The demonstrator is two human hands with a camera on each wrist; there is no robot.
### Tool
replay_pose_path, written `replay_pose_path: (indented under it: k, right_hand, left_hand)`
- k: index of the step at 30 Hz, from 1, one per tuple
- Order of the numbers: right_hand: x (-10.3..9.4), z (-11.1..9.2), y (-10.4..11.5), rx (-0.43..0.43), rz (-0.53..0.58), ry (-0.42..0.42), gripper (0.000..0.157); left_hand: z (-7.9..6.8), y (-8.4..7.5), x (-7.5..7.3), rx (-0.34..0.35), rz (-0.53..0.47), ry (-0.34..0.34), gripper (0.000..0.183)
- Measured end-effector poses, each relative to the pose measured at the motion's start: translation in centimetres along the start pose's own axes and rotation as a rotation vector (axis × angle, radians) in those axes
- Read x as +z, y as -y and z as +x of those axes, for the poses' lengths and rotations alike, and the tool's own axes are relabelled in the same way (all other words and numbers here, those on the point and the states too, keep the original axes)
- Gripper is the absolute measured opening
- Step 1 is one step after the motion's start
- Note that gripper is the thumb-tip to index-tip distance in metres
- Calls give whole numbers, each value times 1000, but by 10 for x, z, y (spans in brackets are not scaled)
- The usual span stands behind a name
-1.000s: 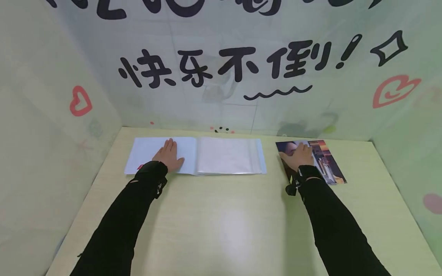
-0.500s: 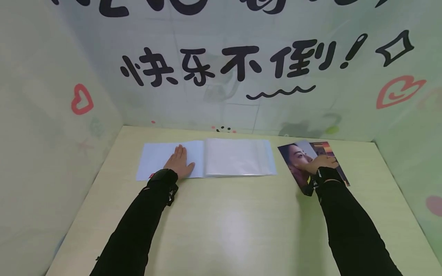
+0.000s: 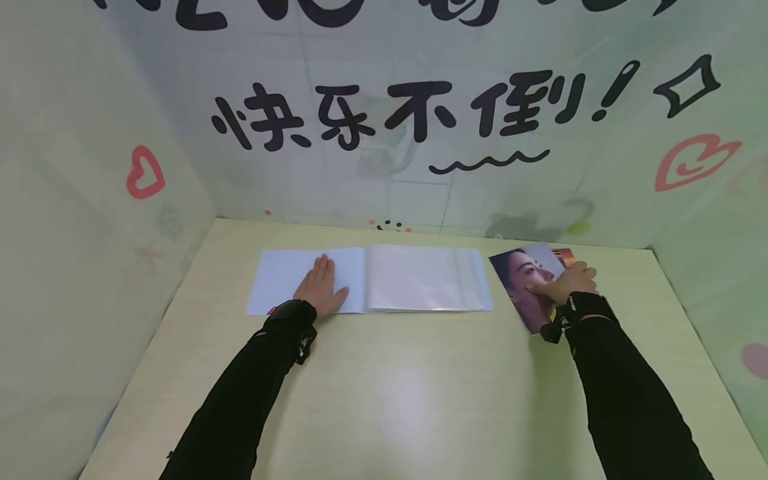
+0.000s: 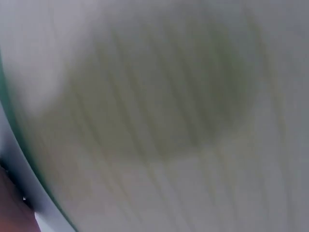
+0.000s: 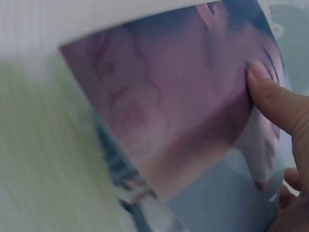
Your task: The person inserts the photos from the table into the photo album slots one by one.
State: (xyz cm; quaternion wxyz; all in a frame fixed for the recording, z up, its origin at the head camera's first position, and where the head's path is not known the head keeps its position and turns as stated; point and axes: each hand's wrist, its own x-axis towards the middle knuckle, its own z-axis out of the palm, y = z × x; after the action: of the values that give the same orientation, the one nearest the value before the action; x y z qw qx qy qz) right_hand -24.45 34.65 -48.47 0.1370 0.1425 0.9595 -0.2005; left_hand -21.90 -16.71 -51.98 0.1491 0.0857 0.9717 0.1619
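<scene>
An open photo album (image 3: 279,280) lies near the back of the table, its white inside cover to the left and a clear sleeve page (image 3: 420,277) to the right. On the cover my left hand (image 3: 321,287) rests flat, fingers straight; the left wrist view catches only a sliver of this hand (image 4: 14,208). Right of the album, my right hand (image 3: 564,285) pinches a photo of a face (image 3: 519,270), thumb on top and fingers curled at its right edge. Beneath it, a second photo with orange and dark tones (image 3: 566,255) peeks out, mostly hidden.
The pale wooden table (image 3: 408,393) is bordered by printed fabric walls, the back one (image 3: 396,193) just behind the album and photos. A smooth band of table separates the album from the photos.
My right hand has moved right across the photos, from lying over them to gripping the face photo, which now covers most of the other one. In view, the album has shifted slightly right.
</scene>
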Motion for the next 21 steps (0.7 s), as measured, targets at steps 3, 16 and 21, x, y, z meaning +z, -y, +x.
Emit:
replay_pose_path:
  k: [3, 16, 21]
  right_hand:
    - [-9, 0, 2, -40, 19, -6, 128]
    - [-64, -13, 97, -373, 64, 73, 83]
    - [-45, -17, 157, -504, 104, 117, 72]
  left_hand:
    - [-2, -2, -2, 8, -15, -8, 77]
    - [20, -15, -54, 57, -391, -46, 73]
    - [34, -25, -69, 15, -603, 91, 74]
